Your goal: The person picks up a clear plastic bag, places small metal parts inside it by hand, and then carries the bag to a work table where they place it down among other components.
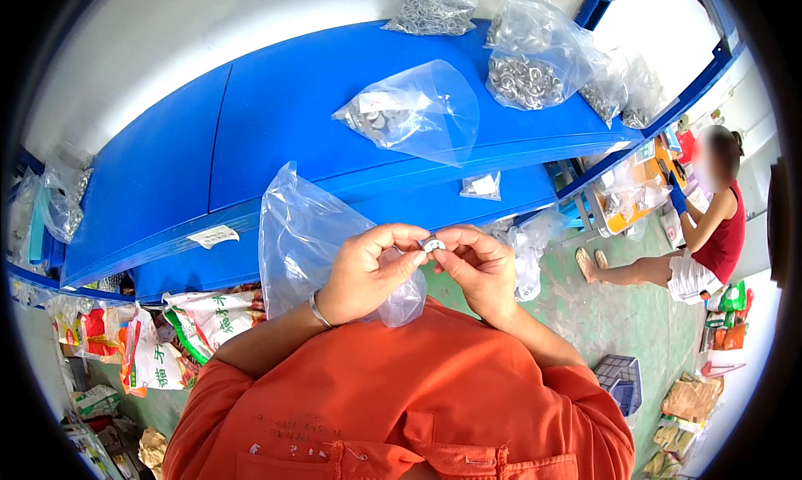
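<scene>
Shows left hand (368, 273) and right hand (483, 273) curled nearly closed, pinching a small silvery metal part (432, 245) with thumbs and fingertips, before the blue shelf (292, 104). Includes a large clear bag (296, 221) behind the left hand and, on the shelf, a bag of metal pieces (393, 119).

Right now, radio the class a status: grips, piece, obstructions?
Left grip, right grip: both pinching small metal piece. Piece: silvery, partly covered. Clear plastic bag: behind left grip, not covering piece.
</scene>
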Available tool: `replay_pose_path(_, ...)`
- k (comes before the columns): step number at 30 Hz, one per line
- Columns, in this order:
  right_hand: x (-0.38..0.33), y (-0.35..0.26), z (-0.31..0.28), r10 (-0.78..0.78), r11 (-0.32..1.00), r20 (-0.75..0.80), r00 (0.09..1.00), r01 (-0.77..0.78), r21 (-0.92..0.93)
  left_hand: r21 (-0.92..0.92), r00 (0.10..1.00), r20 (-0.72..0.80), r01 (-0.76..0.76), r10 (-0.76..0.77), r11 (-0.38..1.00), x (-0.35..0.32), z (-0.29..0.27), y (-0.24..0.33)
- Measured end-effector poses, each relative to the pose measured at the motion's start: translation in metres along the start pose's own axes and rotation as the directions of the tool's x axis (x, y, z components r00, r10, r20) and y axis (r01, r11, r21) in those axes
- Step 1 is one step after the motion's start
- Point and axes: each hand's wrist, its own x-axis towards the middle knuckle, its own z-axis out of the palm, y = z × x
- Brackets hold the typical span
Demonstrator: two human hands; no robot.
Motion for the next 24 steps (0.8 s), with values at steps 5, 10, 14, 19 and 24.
replay_pose_path(5,-0.008,-0.004,-0.013,0.024,0.999,-0.013,1.0,-0.024,-0.022,-0.077,0.999,-0.052,0.007,-0.011,0.997,0.005,0.017,-0.002)
replay_pose_path(10,-0.012,-0.007,-0.025,0.048,0.999,-0.015,0.999,-0.048,-0.017,-0.139,0.994,-0.052,0.085,-0.093,0.987,0.009,0.027,-0.005)
replay_pose_path(14,-0.015,-0.011,-0.033,0.089,0.995,-0.025,0.996,-0.088,0.038,-0.094,0.997,-0.051,0.05,-0.055,0.994,0.014,0.036,-0.005)
replay_pose_path(19,-0.02,-0.009,-0.044,0.1,0.994,-0.049,0.994,-0.098,0.038,0.013,0.998,-0.044,-0.036,0.036,0.999,0.018,0.046,-0.006)
replay_pose_path(24,-0.023,-0.01,-0.046,0.094,0.994,-0.111,0.989,-0.086,0.073,0.123,0.996,-0.01,-0.089,0.091,0.988,0.021,0.051,-0.001)
